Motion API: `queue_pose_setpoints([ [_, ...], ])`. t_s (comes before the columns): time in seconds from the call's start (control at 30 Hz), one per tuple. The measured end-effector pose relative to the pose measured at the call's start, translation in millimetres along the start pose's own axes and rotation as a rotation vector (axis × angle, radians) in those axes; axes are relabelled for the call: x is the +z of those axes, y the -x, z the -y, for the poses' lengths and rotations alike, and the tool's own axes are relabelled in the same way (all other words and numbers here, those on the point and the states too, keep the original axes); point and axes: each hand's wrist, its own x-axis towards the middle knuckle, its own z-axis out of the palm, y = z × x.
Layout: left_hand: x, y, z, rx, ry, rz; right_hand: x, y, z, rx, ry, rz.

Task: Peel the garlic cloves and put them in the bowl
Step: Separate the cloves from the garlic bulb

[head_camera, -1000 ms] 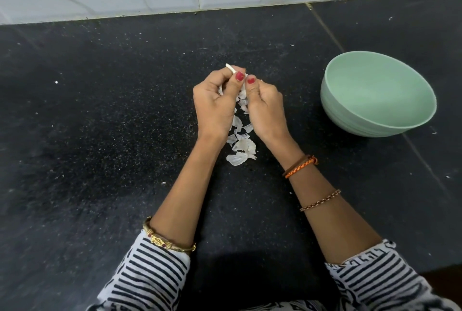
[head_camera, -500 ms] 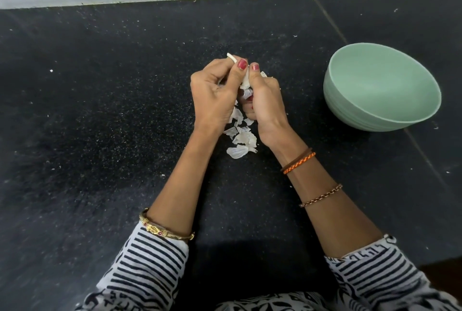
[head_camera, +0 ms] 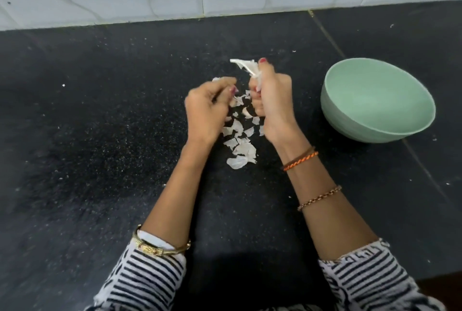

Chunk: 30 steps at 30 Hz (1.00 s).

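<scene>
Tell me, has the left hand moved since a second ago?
Yes. The left hand has pulled left, away from the right hand, and now sits beside the peel pile on the counter.

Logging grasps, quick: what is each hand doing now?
Left hand: fingers curled; whether it pinches a skin scrap cannot be told.
Right hand: grips the garlic.

peels (head_camera: 239, 141) between hands, bowl (head_camera: 355, 124) right

The blurred left hand (head_camera: 207, 110) hides whatever its curled fingers pinch; the right hand (head_camera: 272, 103), at three o'clock, conceals any garlic clove beneath the papery white skin (head_camera: 243, 64).
</scene>
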Motion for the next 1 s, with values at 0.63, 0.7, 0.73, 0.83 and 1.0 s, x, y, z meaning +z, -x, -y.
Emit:
queue_pose_setpoints([
  [0.63, -1.1, -4.1, -1.8, 0.043, 0.113, 0.232, -21.2, -8.8, -7.9, 0.207, 0.191, 0.33],
  [0.7, 1.7, -3.0, -0.4, 0.058, 0.071, 0.204, -20.2, -7.7, -7.3, 0.188, 0.234, 0.322],
  [0.73, 2.6, -2.4, 0.3, 0.062, 0.05, 0.162, -19.0, -6.8, -6.7, 0.171, 0.258, 0.306],
  [0.83, 3.0, -1.1, 0.9, 0.118, -0.043, 0.034, -15.7, -4.1, -7.7, 0.067, 0.401, 0.19],
  [1.0, 8.1, 1.7, -0.1, 0.19, -0.111, -0.003, -10.4, -1.2, -20.8, -0.304, 0.696, -0.088],
])
